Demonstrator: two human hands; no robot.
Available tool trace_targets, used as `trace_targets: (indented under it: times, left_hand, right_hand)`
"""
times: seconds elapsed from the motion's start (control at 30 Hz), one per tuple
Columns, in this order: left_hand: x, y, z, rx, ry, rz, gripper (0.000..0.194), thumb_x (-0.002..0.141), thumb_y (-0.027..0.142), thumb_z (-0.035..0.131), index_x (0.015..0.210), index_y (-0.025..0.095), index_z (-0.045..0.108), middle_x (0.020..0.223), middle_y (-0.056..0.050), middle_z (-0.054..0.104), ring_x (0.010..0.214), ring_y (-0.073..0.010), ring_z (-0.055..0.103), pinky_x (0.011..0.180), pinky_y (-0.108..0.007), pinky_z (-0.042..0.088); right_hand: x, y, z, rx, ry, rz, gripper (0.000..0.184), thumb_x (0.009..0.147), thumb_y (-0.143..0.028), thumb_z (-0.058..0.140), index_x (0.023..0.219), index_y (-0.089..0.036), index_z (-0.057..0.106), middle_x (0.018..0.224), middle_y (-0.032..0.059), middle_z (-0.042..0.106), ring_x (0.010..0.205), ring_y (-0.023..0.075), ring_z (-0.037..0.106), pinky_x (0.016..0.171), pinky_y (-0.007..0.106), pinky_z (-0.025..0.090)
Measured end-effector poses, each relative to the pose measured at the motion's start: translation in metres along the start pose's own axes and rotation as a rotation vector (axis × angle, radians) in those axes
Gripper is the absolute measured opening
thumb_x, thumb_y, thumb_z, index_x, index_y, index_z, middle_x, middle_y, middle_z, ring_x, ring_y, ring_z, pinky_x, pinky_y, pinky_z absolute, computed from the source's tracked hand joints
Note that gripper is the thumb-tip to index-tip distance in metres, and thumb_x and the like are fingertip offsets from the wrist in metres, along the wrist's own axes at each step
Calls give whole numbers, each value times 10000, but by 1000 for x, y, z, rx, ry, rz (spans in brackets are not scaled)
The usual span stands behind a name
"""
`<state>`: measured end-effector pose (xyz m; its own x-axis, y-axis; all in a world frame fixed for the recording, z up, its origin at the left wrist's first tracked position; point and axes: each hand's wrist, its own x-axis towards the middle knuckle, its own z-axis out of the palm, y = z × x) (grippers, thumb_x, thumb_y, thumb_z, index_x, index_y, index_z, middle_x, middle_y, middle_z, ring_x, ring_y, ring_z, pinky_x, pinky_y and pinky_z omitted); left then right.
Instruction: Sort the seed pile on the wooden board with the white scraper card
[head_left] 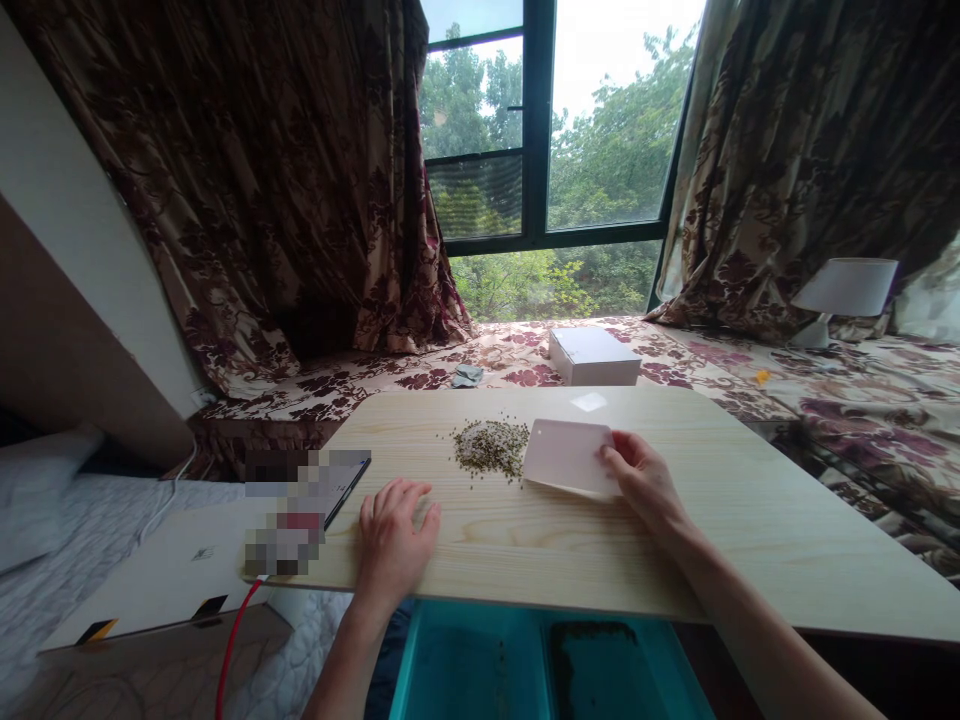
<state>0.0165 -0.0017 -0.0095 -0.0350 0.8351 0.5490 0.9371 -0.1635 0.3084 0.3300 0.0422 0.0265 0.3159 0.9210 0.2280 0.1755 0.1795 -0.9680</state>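
Note:
My right hand (637, 468) grips the right edge of a thin white plastic scraper card (568, 458), thumb on top. The card is tilted, with its left edge at the right side of a pile of small green beans mixed with white grains (489, 447). A few beans lie loose around the pile. On the pale wooden table (510, 550), left of and nearer than the pile, my left hand (399, 522) rests palm down. Its fingers are slightly bent and it holds nothing.
A teal bin (471, 660) with two compartments sits below the table's near edge; dark matter lies in the right one. A tablet-like device (349, 485), partly blurred out, lies at the table's left, near a red cable (229, 640). A white box (596, 355) stands beyond the table.

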Motion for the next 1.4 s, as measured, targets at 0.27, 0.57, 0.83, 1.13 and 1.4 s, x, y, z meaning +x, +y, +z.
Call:
trace_targets:
  times: [0.27, 0.57, 0.83, 1.13, 1.4]
  left_hand:
    - [0, -2, 2, -3, 6, -2, 220, 797, 309, 512, 958, 237, 643, 1060, -58, 672, 1097, -249, 532, 990, -428, 344]
    - [0, -1, 1, -3, 4, 4, 223, 796, 312, 509, 948, 234, 651, 1039, -53, 678, 1093, -253, 534, 994, -438, 348]
    - [0, -3, 1, -12, -1, 2, 228, 802, 321, 506, 955, 237, 653, 1051, -54, 675, 1096, -251, 531, 995, -440, 343]
    - [0, -3, 3, -8, -2, 3, 230, 803, 317, 504, 967, 238, 644, 1058, -51, 675, 1105, -257, 523, 999, -436, 332]
    - [0, -2, 1, -9, 6, 6, 222, 800, 315, 505, 955, 239, 645, 1055, -51, 673, 1098, -251, 531, 991, -429, 346]
  right_hand:
    - [4, 4, 3, 32, -66, -39, 298, 692, -403, 626, 899, -193, 584, 873, 70, 685, 762, 194, 632, 634, 305, 499]
    - [12, -7, 19, 9, -155, -84, 285, 695, -414, 613, 868, -189, 589, 855, 66, 680, 759, 186, 624, 627, 296, 485]
    - [16, -5, 29, -2, -195, -80, 218, 685, -326, 582, 855, -189, 595, 821, 48, 673, 738, 176, 611, 625, 293, 475]
    - [15, -1, 24, -4, -219, -14, 230, 676, -332, 571, 864, -202, 599, 799, 34, 674, 696, 170, 597, 568, 274, 450]
    - [17, -1, 23, -14, -248, 14, 246, 659, -322, 585, 860, -185, 619, 805, 31, 669, 702, 164, 583, 586, 272, 437]
